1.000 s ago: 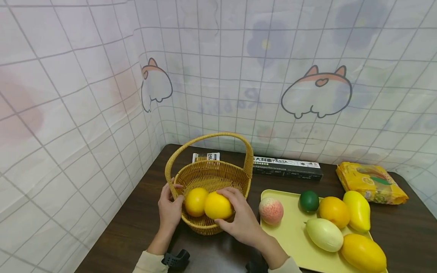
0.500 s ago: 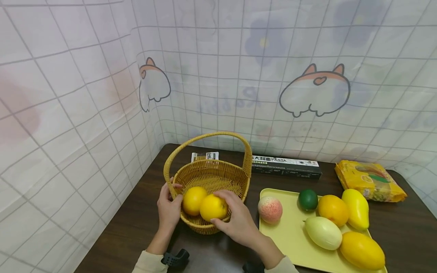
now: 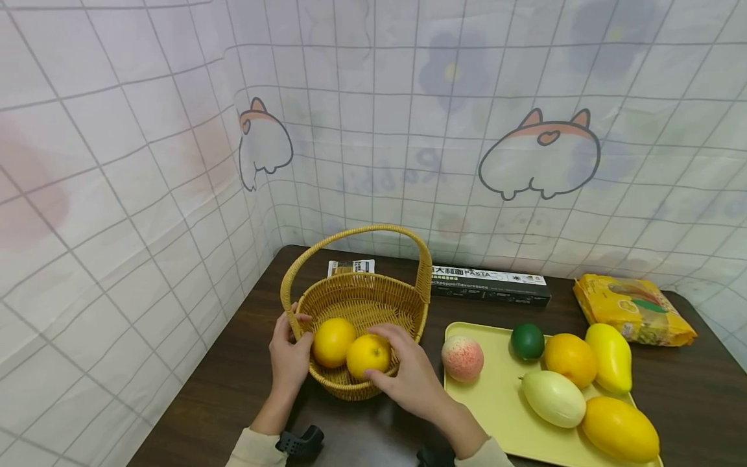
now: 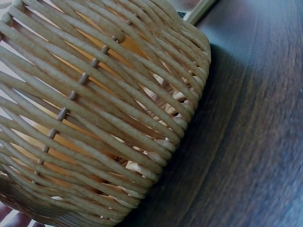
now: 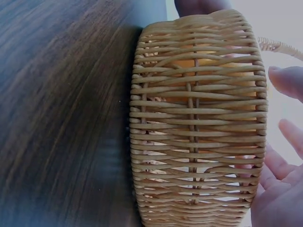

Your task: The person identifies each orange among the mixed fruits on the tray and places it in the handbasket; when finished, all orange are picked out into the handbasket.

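Wicker basket (image 3: pixel 350 391) upright on the dark table (image 3: pixel 362 428), its handle (image 3: pixel 379 229) arching over the top. The person's left hand (image 3: pixel 288 357) grips the basket's left rim, near the handle's foot. Inside the basket's near right part, the right hand (image 3: pixel 411 379) curves thumb and fingers around one orange (image 3: pixel 366 358); how firmly they press cannot be told. The other orange (image 3: pixel 334 342) lies just beside it, towards the basket's left. Right of the basket is a yellow tray (image 3: pixel 493 408) with a peach (image 3: pixel 463 359).
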Motion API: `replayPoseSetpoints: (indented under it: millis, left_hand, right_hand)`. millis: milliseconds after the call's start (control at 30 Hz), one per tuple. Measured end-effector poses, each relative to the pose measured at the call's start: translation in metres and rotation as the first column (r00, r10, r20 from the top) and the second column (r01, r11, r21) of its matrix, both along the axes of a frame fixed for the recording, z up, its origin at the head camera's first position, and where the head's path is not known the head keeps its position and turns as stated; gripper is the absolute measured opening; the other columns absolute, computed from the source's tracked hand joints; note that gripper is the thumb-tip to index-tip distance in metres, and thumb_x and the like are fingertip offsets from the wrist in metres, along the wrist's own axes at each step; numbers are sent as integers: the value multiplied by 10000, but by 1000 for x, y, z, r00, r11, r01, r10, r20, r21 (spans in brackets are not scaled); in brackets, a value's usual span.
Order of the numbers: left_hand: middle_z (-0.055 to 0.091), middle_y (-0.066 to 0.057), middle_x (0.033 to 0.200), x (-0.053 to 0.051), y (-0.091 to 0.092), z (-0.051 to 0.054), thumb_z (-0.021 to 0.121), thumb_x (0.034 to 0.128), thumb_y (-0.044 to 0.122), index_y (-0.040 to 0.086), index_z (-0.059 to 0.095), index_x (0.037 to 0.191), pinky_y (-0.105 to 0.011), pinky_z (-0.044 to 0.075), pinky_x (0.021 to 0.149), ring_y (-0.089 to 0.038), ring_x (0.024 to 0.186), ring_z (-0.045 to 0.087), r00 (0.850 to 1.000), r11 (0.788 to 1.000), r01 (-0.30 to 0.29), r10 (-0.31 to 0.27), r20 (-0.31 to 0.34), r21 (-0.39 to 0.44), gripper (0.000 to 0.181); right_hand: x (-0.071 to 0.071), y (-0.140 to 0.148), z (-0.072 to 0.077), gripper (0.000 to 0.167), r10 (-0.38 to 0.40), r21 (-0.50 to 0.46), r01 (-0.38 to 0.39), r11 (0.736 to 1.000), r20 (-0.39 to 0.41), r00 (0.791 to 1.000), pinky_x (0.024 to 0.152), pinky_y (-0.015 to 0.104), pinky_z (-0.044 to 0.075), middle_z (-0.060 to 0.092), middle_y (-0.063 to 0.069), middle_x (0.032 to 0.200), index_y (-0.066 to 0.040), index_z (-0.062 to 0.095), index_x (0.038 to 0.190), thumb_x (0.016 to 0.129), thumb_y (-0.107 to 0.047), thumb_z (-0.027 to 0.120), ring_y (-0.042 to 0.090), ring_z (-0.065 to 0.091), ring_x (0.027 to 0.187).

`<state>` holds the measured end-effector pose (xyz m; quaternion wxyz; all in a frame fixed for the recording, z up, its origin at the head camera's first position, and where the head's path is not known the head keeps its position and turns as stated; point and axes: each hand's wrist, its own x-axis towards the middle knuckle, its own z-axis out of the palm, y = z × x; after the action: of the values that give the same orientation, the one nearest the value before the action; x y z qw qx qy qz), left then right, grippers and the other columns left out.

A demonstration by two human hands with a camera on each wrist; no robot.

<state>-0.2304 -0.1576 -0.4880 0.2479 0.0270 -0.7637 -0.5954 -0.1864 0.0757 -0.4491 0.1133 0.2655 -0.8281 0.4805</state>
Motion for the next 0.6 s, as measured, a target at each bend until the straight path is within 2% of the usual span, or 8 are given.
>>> replayPoseSetpoints:
  millis: [133, 300, 467, 600]
  left_hand:
    - [451, -117, 1470, -1, 0, 0, 585, 842, -69, 1, 652, 1071, -237, 408, 828, -335, 1159, 569, 1000, 1000, 6, -6, 7, 0, 249]
    - [465, -80, 1463, -1, 0, -1, 595, 841, -57, 28, 659, 1051, -240, 417, 798, -297, 1131, 584, 1000, 1000, 6, -6, 4, 2, 235]
    - [474, -60, 1453, 0, 0, 1, 594, 832, -33, 47, 656, 1043, -248, 419, 823, -281, 1172, 562, 1000, 1000, 1, -1, 14, 6, 234]
    - [476, -40, 1452, 1, 0, 1, 604, 833, -25, 60, 659, 1043, -228, 398, 816, -270, 1283, 489, 1000, 1000, 3, -3, 9, -1, 233]
  right_hand:
    - [0, 1, 1, 591, 1, -8, -1, 1000, 15, 1000, 979, 418, 446, 529, -134, 1304, -276, 562, 1289, 770, -175, 825, 118, 522, 1207]
    - [-1, 4, 3, 567, 23, 0, -23, 1000, 13, 1000, 967, 403, 456, 546, -91, 1300, -233, 566, 1292, 785, -184, 815, 131, 539, 1186]
    - [-4, 11, 9, 554, 59, -70, -58, 996, 17, 998, 909, 404, 505, 568, 7, 1279, -189, 570, 1288, 791, -112, 803, 253, 573, 1151]
    - [-4, 19, 14, 532, 65, -116, -56, 992, 75, 995, 880, 439, 520, 562, 8, 1290, -210, 578, 1287, 810, -92, 783, 313, 593, 1116]
